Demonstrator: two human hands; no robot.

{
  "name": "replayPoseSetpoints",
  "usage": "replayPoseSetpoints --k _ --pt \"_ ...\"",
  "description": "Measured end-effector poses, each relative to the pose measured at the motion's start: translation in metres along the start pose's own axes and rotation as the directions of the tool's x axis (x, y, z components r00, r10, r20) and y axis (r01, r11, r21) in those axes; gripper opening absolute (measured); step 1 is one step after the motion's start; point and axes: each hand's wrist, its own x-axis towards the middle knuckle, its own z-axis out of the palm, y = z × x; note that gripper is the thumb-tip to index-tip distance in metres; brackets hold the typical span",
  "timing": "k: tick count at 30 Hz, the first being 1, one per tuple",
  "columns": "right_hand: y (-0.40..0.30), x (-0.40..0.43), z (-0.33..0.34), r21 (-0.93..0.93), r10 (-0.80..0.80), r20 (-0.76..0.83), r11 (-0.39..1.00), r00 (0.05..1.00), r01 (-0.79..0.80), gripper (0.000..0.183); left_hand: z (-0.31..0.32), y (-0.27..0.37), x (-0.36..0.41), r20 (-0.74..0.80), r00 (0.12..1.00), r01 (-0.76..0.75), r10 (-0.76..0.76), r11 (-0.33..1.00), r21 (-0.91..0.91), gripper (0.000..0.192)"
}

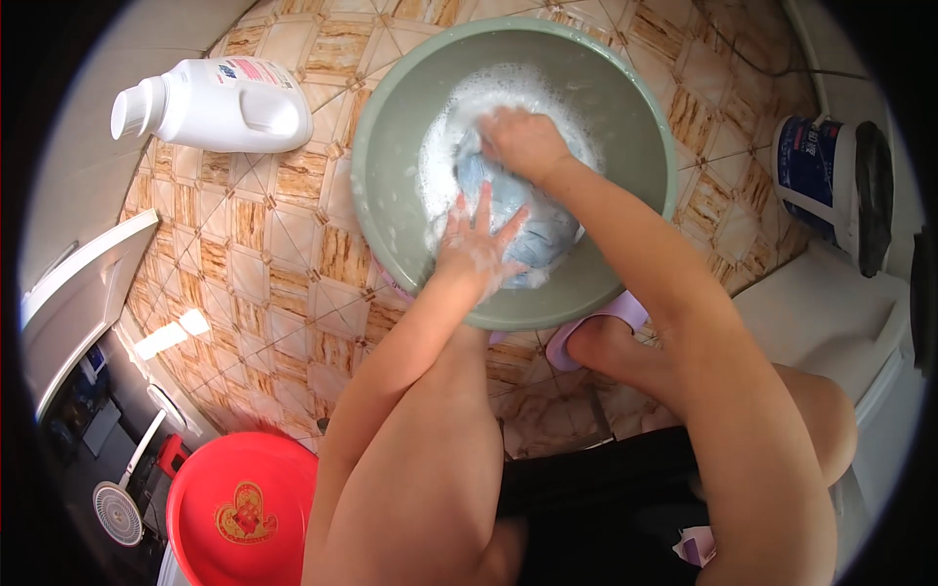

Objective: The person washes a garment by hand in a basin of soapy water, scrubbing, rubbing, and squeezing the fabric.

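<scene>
A light blue cloth (pixel 542 238) lies wet among white suds (pixel 513 80) in a large grey-green plastic basin (pixel 396 117). My left hand (pixel 476 245), its fingers spread and flecked with foam, is over the near left side of the cloth. On the far side of the cloth is my right hand (pixel 524 139), curled and blurred, its fingertips hidden by foam. Whether those fingers grip the fabric is not plain.
A white detergent jug (pixel 220 106) lies left of the basin on the tiled floor (pixel 275 220). Bottom left is a red plastic basin (pixel 293 483). A white and blue bucket (pixel 810 172) stands right, by a pale ledge (pixel 828 308). Lilac slippers (pixel 564 348) sit below the basin.
</scene>
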Motion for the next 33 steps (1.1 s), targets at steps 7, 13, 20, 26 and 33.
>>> replayPoseSetpoints --k 7,13,20,26,33 --pt "-0.03 -0.012 -0.031 0.189 -0.114 0.052 0.977 0.992 0.102 0.021 -0.004 0.0 -0.004 0.094 0.995 0.033 -0.042 0.995 0.099 0.068" --pt "0.003 -0.004 -0.008 -0.052 -0.078 0.043 0.995 0.996 0.08 0.016 -0.005 0.002 -0.003 0.061 0.998 0.003 -0.006 0.999 0.045 0.065" --pt "-0.046 -0.027 -0.033 0.235 -0.198 0.211 0.961 0.957 0.147 0.021 0.002 -0.006 0.005 0.152 0.988 -0.003 -0.015 0.993 0.117 0.064" --pt "0.014 0.011 -0.007 -0.036 0.114 0.036 0.993 0.993 -0.113 0.018 0.0 0.0 0.006 0.02 1.0 -0.008 0.008 1.0 0.01 0.065" --pt "-0.062 -0.032 -0.026 0.282 -0.017 0.242 0.958 0.97 -0.053 0.024 0.007 -0.008 0.011 0.22 0.975 -0.018 -0.009 0.992 0.124 0.062"
